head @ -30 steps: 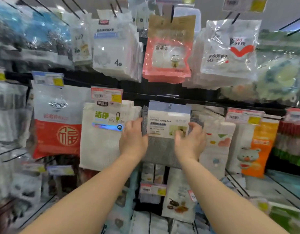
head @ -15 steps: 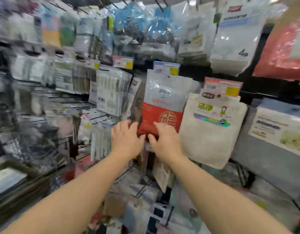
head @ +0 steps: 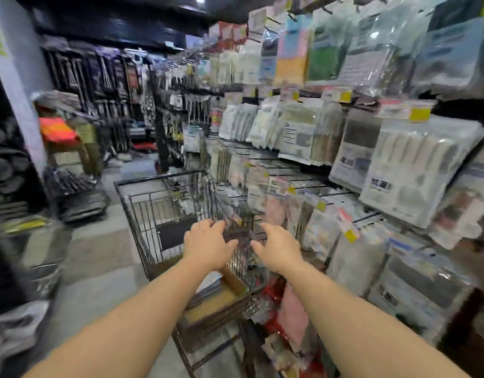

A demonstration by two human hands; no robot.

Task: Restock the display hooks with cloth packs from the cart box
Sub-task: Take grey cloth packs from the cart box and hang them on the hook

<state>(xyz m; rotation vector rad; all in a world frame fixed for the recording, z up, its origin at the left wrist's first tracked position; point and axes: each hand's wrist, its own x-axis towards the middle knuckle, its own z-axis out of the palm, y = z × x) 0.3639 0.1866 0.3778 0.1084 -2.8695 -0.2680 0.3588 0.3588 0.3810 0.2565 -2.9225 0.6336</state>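
Head-camera view: we see our two bare arms reaching forward over a wire shopping cart (head: pixel 164 214) that stands in the aisle at about twelve o'clock from us. Our left hand (head: pixel 206 245) hovers above the cart's basket with its fingers loosely spread and slightly bent, holding nothing. Our right hand (head: pixel 279 251), just beside it at three o'clock, is likewise relaxed and holds nothing, thumb pointing toward the left hand. Below our wrists, at six o'clock from the hands, a brown cardboard box (head: pixel 221 298) sits in the cart with what look like pale flat packs (head: pixel 211 283) lying inside it; blur keeps us from telling more. From one to four o'clock the display rack (head: pixel 303 170) carries rows of bagged goods on hooks with yellow price tags (head: pixel 419 113) above them.
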